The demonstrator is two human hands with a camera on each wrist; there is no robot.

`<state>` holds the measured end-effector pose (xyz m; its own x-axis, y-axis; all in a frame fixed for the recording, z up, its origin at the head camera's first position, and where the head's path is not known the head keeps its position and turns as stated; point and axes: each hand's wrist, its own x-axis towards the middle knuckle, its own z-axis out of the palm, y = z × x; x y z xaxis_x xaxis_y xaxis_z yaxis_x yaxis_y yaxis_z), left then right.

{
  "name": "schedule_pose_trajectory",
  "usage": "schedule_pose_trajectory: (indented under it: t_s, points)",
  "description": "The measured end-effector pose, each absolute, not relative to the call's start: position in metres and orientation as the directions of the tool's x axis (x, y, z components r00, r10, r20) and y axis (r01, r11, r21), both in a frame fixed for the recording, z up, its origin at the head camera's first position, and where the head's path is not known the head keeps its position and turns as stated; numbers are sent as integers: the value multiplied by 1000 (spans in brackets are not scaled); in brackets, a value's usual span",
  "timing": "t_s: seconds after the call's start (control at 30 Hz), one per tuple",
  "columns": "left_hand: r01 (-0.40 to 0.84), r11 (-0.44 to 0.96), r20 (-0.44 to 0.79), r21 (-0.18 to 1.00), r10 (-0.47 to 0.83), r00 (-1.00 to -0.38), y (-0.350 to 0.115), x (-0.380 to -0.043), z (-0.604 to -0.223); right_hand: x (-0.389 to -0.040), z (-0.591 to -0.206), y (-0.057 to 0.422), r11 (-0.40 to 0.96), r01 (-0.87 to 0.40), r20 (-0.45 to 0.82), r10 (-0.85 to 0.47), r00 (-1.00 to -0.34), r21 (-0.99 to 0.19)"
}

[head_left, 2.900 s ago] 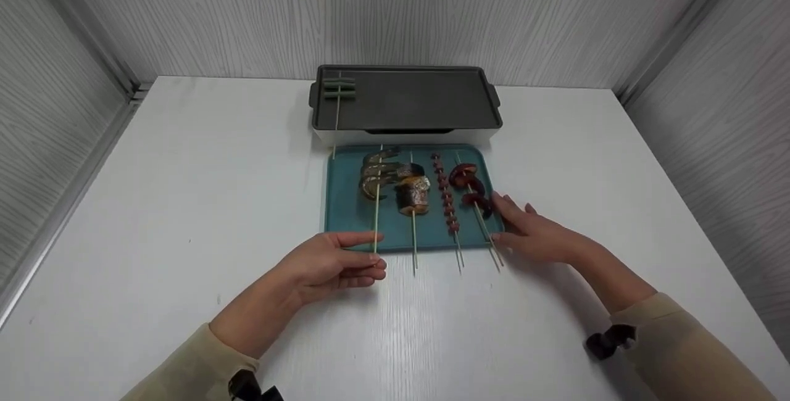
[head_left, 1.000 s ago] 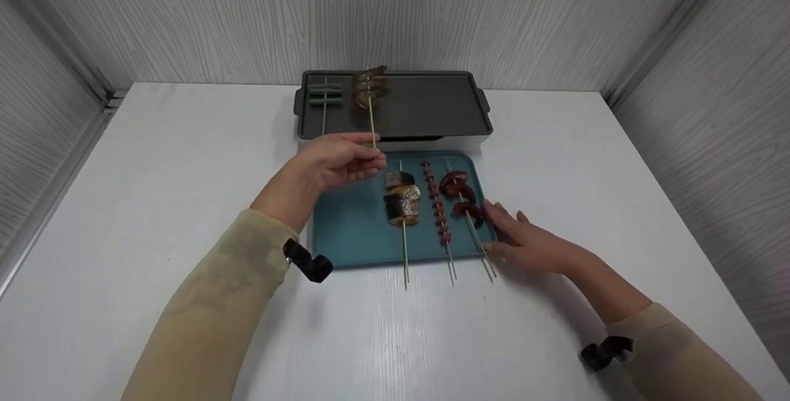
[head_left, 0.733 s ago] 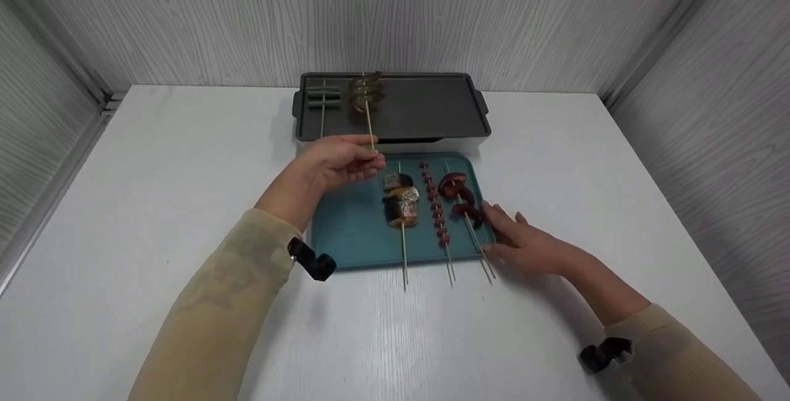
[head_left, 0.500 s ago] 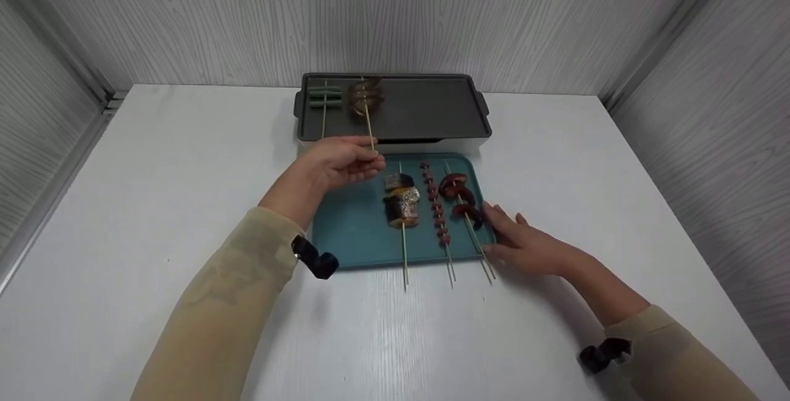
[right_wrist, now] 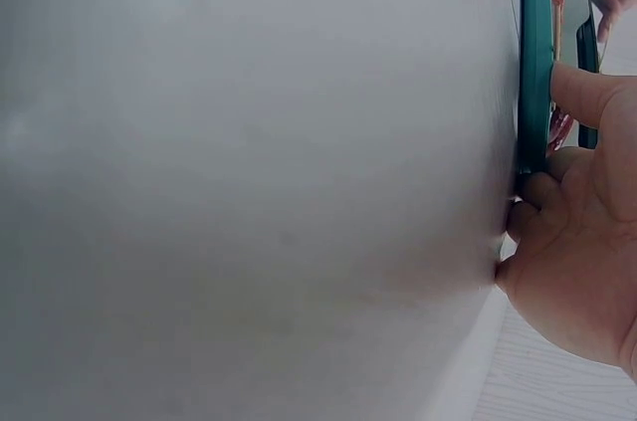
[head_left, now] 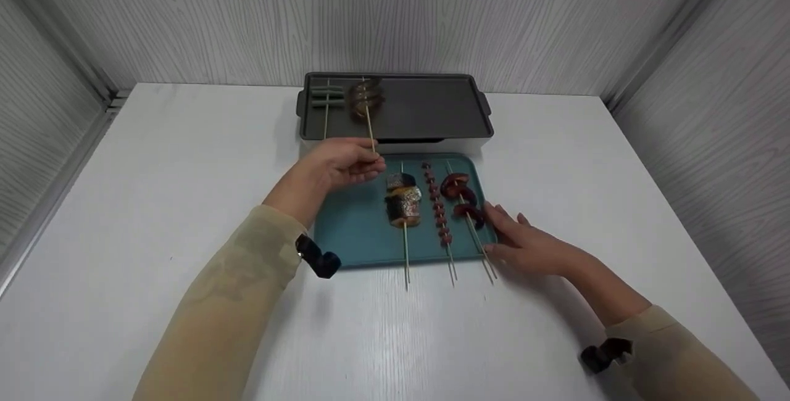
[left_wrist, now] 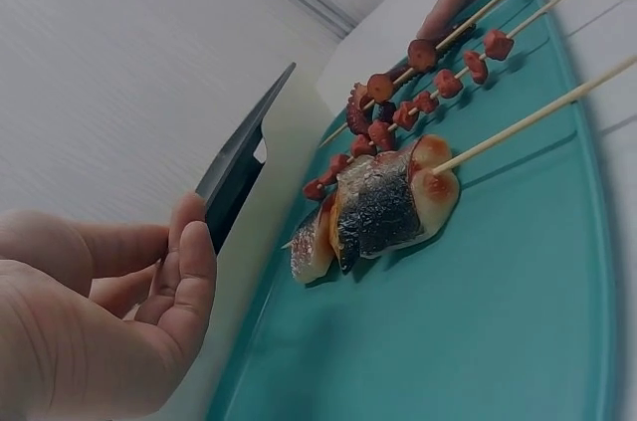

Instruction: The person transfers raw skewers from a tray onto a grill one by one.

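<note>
1. My left grip (head_left: 345, 163) pinched the brown skewer (head_left: 366, 102), loaded half at nine o'clock over the griddle (head_left: 432, 105).
2. My relaxed right grip (head_left: 524, 243) touched the tray (head_left: 358, 234) at three o'clock.
3. The skewer seemed light, stiff, best stick-held.

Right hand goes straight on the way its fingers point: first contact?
Teal tray: the right hand touches its right rim. Past that, likely the dark red skewer, though fingertip height is unclear.

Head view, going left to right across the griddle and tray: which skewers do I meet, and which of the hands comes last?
Green-piece skewer, brown curled-piece skewer, fish-like chunk skewer, small red-chunk skewer, dark-red curled-piece skewer, right hand.
</note>
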<state>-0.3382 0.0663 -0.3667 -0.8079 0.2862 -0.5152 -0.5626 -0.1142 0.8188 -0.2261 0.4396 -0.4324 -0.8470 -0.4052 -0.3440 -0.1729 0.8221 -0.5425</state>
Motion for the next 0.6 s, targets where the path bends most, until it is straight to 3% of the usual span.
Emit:
schedule_pose_trajectory:
  t_s: [0.6]
  points:
    - [-567, -111, -528, 817, 254, -810, 70, -324, -369, -226, -430, 440, 812, -190, -336, -426, -840, -552]
